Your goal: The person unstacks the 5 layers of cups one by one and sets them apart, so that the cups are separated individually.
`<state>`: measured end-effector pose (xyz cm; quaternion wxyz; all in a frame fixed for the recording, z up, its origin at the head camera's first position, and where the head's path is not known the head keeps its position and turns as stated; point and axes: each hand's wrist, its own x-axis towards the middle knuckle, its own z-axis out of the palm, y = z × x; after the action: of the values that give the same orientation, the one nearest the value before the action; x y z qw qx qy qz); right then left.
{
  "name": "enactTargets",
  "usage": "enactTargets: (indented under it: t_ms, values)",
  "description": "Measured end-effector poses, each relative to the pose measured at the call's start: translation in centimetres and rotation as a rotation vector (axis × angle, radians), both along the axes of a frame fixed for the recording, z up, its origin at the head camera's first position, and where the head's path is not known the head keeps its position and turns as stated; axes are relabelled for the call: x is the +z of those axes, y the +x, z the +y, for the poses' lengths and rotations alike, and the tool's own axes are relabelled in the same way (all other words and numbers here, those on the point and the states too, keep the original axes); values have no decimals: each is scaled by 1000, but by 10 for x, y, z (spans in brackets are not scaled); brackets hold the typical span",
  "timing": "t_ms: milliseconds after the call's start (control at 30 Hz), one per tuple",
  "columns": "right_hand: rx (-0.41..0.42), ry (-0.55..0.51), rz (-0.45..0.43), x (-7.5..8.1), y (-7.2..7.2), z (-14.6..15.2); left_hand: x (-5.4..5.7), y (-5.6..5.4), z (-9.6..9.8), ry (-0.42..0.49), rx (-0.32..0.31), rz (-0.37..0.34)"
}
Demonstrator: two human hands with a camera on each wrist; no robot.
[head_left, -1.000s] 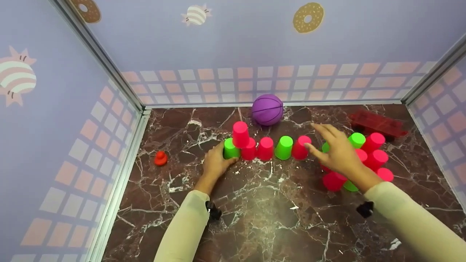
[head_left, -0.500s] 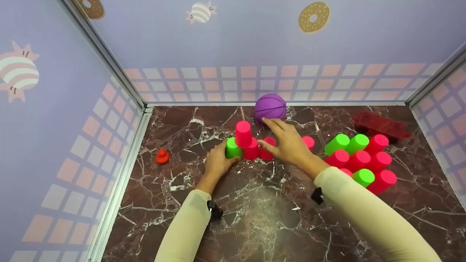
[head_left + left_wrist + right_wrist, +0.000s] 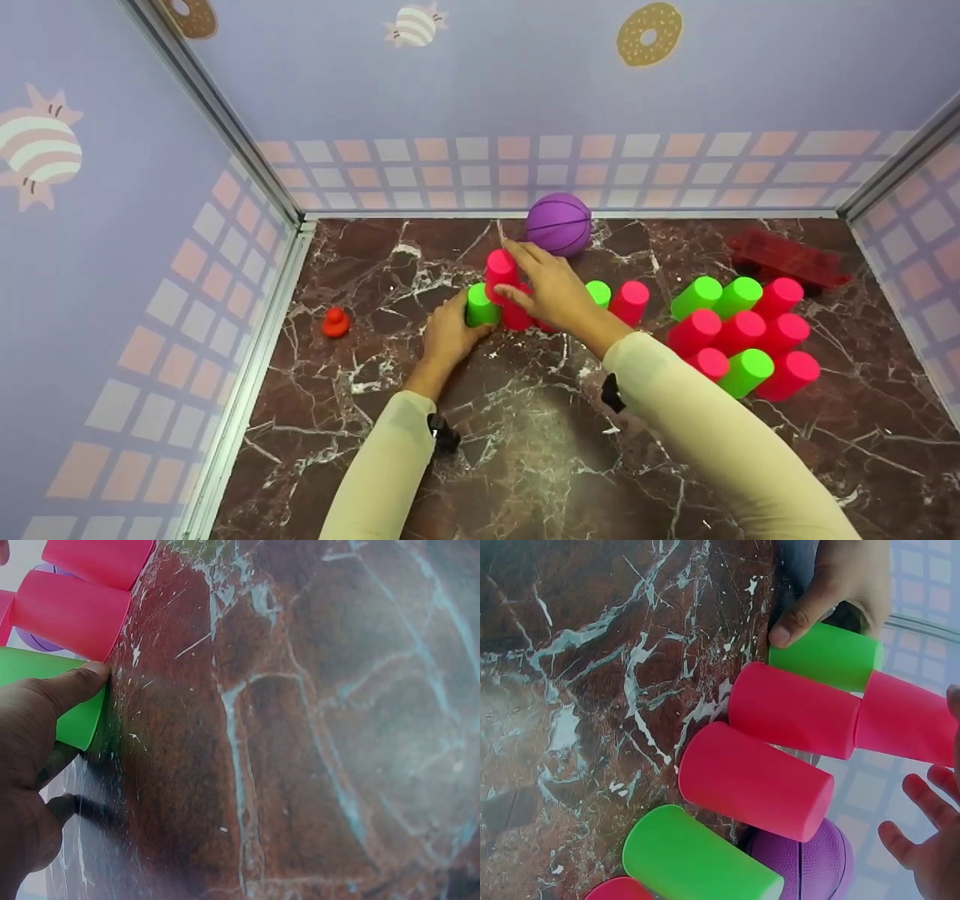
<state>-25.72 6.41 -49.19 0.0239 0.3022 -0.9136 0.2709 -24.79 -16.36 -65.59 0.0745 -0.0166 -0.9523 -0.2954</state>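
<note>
Beside the top cup [image 3: 904,720], right fingers [image 3: 928,801] spread; left fingers [image 3: 75,686] clasp a green cup [image 3: 482,304].

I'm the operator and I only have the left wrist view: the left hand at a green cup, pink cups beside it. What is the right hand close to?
Observer: The right hand is at the raised pink cup, its fingers spread; I can't tell whether it touches.
Operator: And farther along the line, beyond what I can see?
Observer: The right wrist view shows a second green cup there, with part of another pink cup beyond it.
</note>
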Motion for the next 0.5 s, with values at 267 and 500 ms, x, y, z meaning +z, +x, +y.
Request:
enactTargets:
  t_ms: [267,500]
  values:
    - [1,-48,-3,-5,-1,-3,-5,-1,0,-10,4,10]
    - [25,-64,47,1,8,19,-3,0,0,14,3,13]
